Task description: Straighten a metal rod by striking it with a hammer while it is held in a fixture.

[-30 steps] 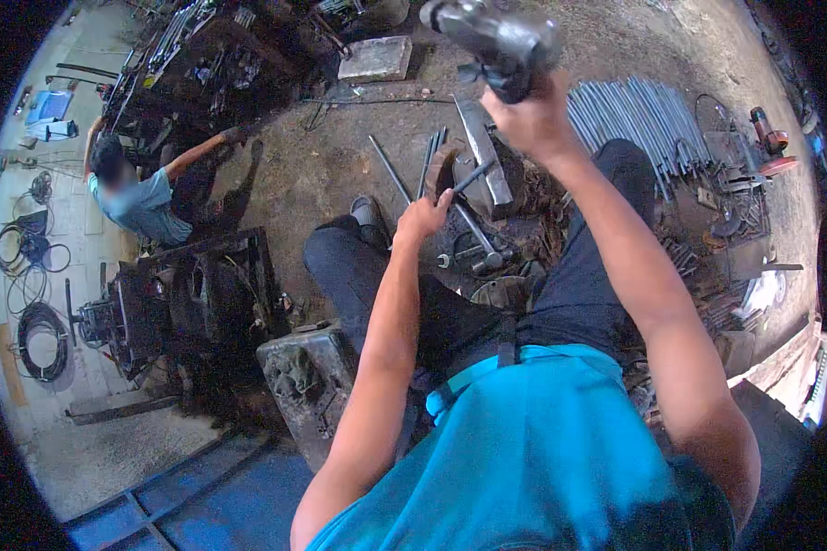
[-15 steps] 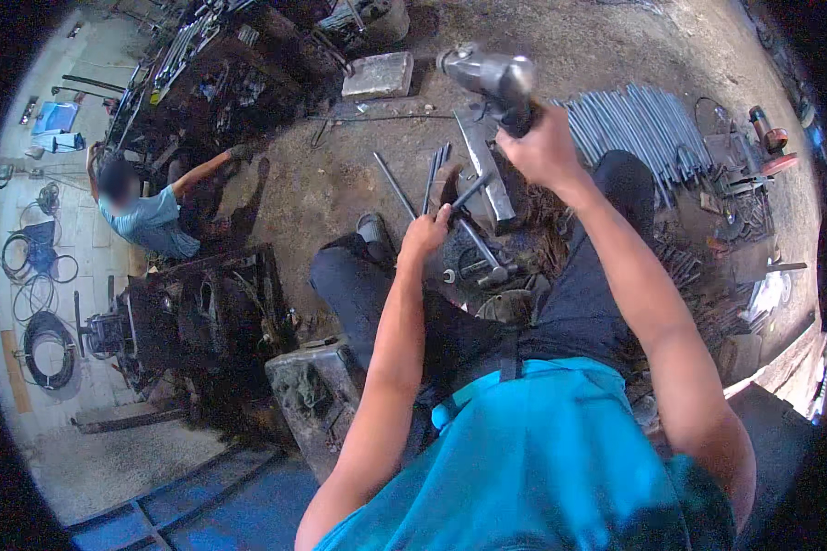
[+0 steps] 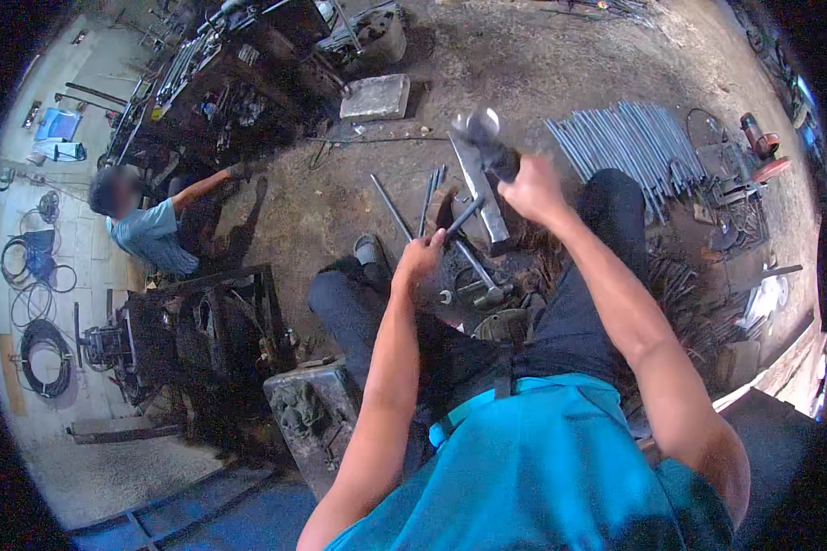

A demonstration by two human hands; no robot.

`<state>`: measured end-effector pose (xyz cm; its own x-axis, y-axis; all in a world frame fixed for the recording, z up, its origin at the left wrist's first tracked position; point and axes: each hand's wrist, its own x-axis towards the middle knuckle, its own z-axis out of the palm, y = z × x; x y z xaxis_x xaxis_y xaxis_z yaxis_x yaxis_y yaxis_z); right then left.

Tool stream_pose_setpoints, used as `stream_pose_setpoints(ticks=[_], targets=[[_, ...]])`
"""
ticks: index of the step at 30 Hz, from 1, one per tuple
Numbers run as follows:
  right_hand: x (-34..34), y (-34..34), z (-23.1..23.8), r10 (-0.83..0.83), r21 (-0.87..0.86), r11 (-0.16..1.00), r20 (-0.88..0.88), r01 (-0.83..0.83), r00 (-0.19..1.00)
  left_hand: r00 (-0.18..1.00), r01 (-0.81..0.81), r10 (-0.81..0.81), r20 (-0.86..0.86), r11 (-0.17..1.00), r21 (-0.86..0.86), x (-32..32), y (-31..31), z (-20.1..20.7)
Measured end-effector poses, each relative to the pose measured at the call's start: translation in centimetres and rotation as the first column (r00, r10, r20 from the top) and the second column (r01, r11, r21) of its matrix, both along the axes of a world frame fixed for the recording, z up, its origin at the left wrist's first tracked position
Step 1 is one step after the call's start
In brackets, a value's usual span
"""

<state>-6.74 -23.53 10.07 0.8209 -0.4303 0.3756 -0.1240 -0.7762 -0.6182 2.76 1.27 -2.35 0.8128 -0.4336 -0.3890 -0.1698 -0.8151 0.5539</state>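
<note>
My left hand [image 3: 420, 257] is closed around the lower end of a short dark metal rod [image 3: 467, 217], which slants up and to the right with its far end by a narrow metal bar [image 3: 481, 193]. A hammer [image 3: 483, 138] is gripped in my right hand [image 3: 535, 191]. Its head is blurred and hangs above the bar's far end. Between my knees lies a second hammer [image 3: 492, 292], close to an open-ended wrench [image 3: 446, 297]. Just beyond my left hand are a few loose rods [image 3: 390, 204] on the ground.
Many grey rods [image 3: 627, 151] lie in a row at the right, near a red-and-black tool [image 3: 761, 138]. A pale block [image 3: 375, 97] sits farther off. At left a co-worker [image 3: 156, 225] crouches beside dark machinery [image 3: 193, 331]. A worn metal block [image 3: 311, 409] stands by my left leg.
The hammer in my right hand has come down and slightly left. My left hand and its rod sit a little lower in the picture. The co-worker's head has shifted slightly.
</note>
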Motion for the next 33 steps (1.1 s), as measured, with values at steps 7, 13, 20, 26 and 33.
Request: stream_pose_setpoints(ticks=[7, 13, 20, 26, 33], targets=[[0.3, 0.5, 0.1, -0.013, 0.345, 0.938, 0.131, -0.033, 0.991, 0.995, 0.091, -0.088, 0.056, 0.994, -0.062, 0.2, -0.3, 0.0], [-2.7, -0.8, -5.6, 0.028, 0.081, 0.997, -0.535, 0.019, 0.845, 0.986, -0.066, 0.049, 0.156, 0.992, 0.105, 1.7, 0.1, -2.1], [0.0, -0.5, 6.0, 0.080, 0.244, 0.968, -0.087, -0.057, 0.993, 1.000, 0.003, -0.001, -0.021, 0.998, 0.057, 1.1, -0.4, -1.7], [0.0, 0.4, -1.9, 0.061, 0.469, 0.876, 0.126, -0.114, 0.990, 0.995, 0.101, -0.099, -0.025, 0.989, 0.108, 0.8, -0.9, -0.7], [0.2, -3.7, -2.2, 0.005, 0.042, 0.999, -0.508, 0.019, 0.862, 0.991, 0.137, -0.136, -0.012, 0.989, 0.063, 1.0, -0.9, -1.9]])
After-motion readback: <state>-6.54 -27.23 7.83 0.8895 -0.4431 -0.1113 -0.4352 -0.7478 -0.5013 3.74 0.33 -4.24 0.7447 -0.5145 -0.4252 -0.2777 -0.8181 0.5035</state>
